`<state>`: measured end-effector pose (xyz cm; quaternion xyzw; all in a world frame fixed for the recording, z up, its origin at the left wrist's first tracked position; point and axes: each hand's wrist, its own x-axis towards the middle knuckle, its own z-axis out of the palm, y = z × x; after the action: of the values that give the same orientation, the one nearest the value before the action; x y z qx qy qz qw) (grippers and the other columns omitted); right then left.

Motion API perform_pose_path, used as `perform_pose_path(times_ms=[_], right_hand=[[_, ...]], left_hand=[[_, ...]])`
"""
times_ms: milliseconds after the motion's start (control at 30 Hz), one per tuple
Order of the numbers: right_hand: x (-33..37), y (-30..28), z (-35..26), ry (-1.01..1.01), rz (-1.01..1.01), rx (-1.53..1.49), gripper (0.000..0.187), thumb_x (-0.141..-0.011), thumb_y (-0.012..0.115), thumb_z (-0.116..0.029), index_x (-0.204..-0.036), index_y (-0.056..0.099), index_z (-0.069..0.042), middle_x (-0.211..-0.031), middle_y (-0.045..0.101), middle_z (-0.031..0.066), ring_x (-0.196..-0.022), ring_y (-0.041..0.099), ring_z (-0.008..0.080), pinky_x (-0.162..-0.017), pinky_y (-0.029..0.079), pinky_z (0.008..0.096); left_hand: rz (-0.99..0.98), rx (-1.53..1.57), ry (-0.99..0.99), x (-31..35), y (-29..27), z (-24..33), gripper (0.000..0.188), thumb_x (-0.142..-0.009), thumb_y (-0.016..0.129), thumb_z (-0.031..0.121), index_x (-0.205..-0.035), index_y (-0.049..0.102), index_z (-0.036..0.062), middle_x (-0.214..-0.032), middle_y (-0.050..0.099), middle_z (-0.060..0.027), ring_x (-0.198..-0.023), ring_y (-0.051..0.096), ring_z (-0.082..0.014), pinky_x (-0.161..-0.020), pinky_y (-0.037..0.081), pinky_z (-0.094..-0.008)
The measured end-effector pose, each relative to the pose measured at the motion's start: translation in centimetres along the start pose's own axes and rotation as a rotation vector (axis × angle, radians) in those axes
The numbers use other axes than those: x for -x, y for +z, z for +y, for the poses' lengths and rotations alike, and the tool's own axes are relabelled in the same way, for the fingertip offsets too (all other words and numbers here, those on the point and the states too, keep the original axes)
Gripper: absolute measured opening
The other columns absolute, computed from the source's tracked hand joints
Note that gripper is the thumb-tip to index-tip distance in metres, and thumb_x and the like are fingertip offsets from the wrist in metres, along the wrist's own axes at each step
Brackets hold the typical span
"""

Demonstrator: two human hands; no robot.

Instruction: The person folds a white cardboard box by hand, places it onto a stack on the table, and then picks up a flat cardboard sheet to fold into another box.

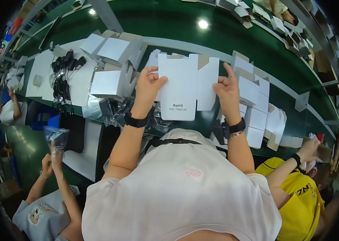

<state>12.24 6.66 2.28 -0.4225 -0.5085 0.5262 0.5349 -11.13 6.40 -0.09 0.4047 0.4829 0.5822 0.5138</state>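
Observation:
A flat white carton blank (pixel 177 88) is held up in front of me, with a fold line running down its right part and small dark print low on its front. My left hand (pixel 147 86) pinches its left edge between thumb and curled fingers. At the right edge, my right hand (pixel 229 90) grips the narrower panel with the thumb, its index finger pointing up. Both wrists wear black bands. Below and left of the carton, clear plastic bags with dark items (pixel 115 110) lie on the green bench.
White boxes (pixel 111 82) with raised flaps stand at left, and more white boxes (pixel 253 88) are stacked at right. Black adapters with cables (pixel 63 78) lie farther left. Co-workers sit on both sides; one at the left holds a clear bag (pixel 56 136).

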Motion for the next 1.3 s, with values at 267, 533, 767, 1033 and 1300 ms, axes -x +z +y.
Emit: perform_pose_path(times_ms=[267, 533, 767, 1033, 1300], right_hand=[[2.0, 0.0, -0.9, -0.036, -0.062, 0.088, 0.067, -0.082, 0.054, -0.001, -0.139, 0.020, -0.006, -0.071, 0.058, 0.0021, -0.063, 0.049, 0.0066, -0.063, 0.041, 0.0188], [5.0, 2.6, -0.3, -0.145, 0.037, 0.292, 0.063, -0.081, 0.056, 0.001, -0.137, 0.027, -0.004, -0.075, 0.059, 0.0025, -0.066, 0.049, 0.0043, -0.063, 0.041, 0.0173], [4.0, 2.1, -1.4, -0.048, -0.165, 0.173, 0.057, -0.081, 0.059, -0.005, -0.133, 0.035, -0.006, -0.090, 0.061, 0.0098, -0.078, 0.057, 0.0130, -0.074, 0.046, 0.0237], [2.5, -0.4, -1.1, -0.408, -0.080, 0.681, 0.055, -0.074, 0.068, -0.012, -0.125, 0.048, -0.015, -0.112, 0.054, 0.0075, -0.094, 0.054, 0.0197, -0.074, 0.047, 0.0287], [3.2, 1.1, -1.4, -0.255, -0.116, 0.594, 0.051, -0.075, 0.068, -0.017, -0.122, 0.050, -0.013, -0.100, 0.056, 0.0086, -0.088, 0.054, 0.0201, -0.075, 0.047, 0.0282]], left_hand=[[0.040, -0.344, 0.040, 1.3, 1.5, 0.4, 0.077, -0.072, 0.073, 0.021, -0.131, 0.031, -0.0038, -0.107, 0.056, -0.0203, -0.095, 0.057, -0.0226, -0.080, 0.046, -0.0304], [-0.212, -0.588, 0.155, 6.0, 6.1, -0.6, 0.138, -0.039, 0.085, 0.046, -0.136, 0.002, -0.0064, -0.139, 0.013, -0.0308, -0.131, 0.013, -0.0406, -0.106, 0.020, -0.0416], [-0.160, -0.659, 0.373, 7.1, 5.5, -1.9, 0.046, -0.080, 0.054, 0.005, -0.124, 0.043, -0.0006, -0.101, 0.058, -0.0249, -0.091, 0.057, -0.0385, -0.076, 0.047, -0.0365], [-0.098, -0.603, 0.125, 8.3, 4.9, 0.7, 0.029, -0.084, 0.052, 0.012, -0.110, 0.055, -0.0015, -0.074, 0.060, -0.0209, -0.064, 0.059, -0.0309, -0.061, 0.046, -0.0330], [-0.175, -0.651, 0.159, 8.5, 4.1, 1.6, 0.029, -0.084, 0.052, 0.010, -0.110, 0.055, -0.0001, -0.077, 0.060, -0.0221, -0.068, 0.059, -0.0335, -0.062, 0.046, -0.0347]])
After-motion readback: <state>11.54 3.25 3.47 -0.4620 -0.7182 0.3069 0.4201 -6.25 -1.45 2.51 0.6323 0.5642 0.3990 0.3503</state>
